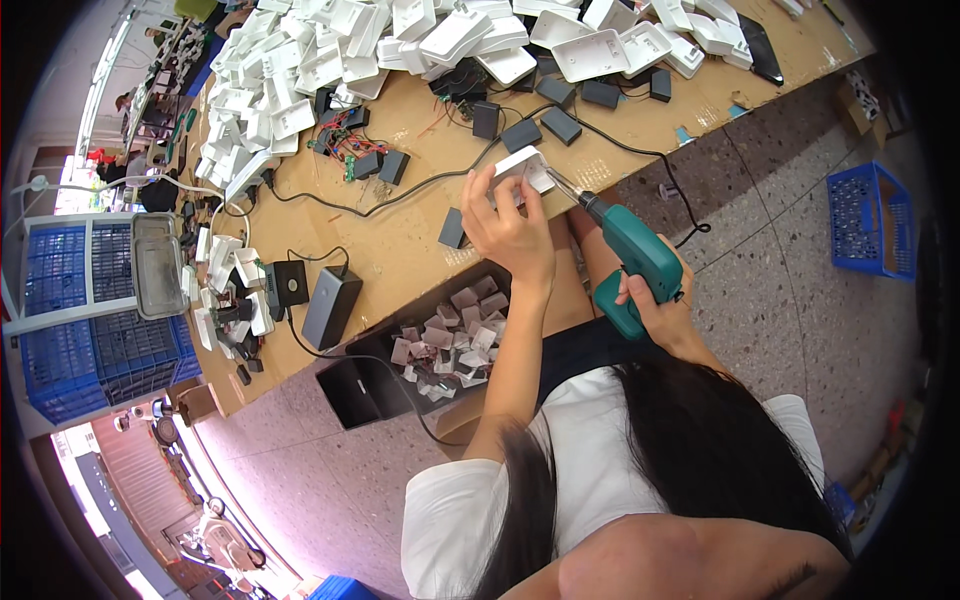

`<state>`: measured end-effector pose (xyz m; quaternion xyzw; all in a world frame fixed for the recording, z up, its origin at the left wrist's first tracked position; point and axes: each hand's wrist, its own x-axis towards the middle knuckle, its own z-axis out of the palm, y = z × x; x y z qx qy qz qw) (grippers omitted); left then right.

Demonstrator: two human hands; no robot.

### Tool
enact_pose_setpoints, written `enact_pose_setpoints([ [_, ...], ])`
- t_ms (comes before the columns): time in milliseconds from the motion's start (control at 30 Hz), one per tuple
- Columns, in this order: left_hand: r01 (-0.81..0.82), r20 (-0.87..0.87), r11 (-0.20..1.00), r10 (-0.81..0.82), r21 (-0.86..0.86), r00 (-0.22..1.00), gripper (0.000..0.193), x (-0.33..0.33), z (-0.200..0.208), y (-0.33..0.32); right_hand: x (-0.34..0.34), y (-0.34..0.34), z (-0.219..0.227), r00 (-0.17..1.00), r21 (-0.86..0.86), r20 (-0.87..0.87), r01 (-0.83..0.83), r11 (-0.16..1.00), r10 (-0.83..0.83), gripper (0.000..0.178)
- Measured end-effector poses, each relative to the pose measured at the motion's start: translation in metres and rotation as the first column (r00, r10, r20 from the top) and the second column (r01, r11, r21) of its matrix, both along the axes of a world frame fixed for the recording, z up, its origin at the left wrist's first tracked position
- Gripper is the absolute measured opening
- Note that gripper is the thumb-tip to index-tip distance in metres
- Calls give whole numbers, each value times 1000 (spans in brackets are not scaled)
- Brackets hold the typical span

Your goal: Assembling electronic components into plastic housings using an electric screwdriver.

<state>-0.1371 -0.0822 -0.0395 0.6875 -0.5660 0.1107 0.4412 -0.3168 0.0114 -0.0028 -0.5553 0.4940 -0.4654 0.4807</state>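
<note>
My right hand [662, 308] is wrapped round the handle of a green cordless screwdriver [640, 247]. Its thin bit points up and left, with the tip at the edge of a small white plastic case [524, 166]. That case is gripped in the fingers of my left hand [508, 228], just over the table's near edge. The inside of the case is partly hidden by my fingers. Close by on the table lie several black box-shaped parts [521, 134], and another black block [452, 228] sits left of my left wrist.
White plastic housings [330, 50] are heaped along the back of the brown table [400, 215]. Red-wired circuit boards [350, 150] and a black cable [350, 207] lie before them. Below the edge stands a black bin [365, 390] of small parts. A blue basket [872, 220] is on the floor.
</note>
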Motion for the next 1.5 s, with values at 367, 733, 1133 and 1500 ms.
enact_pose_setpoints([
  [367,76,12,997,-76,23,997,20,2,34,24,-20,18,15,988,37,150,41,998,-46,24],
  [733,446,200,866,-490,227,849,34,72,53,92,-47,30,29,989,79,142,40,996,-51,23],
  [1133,727,11,671,-736,146,677,29,27,78,62,-41,45,45,976,114,213,26,993,-50,23],
  [1500,759,71,649,-761,57,645,23,6,74,42,23,5,28,899,134,347,235,963,-268,17],
])
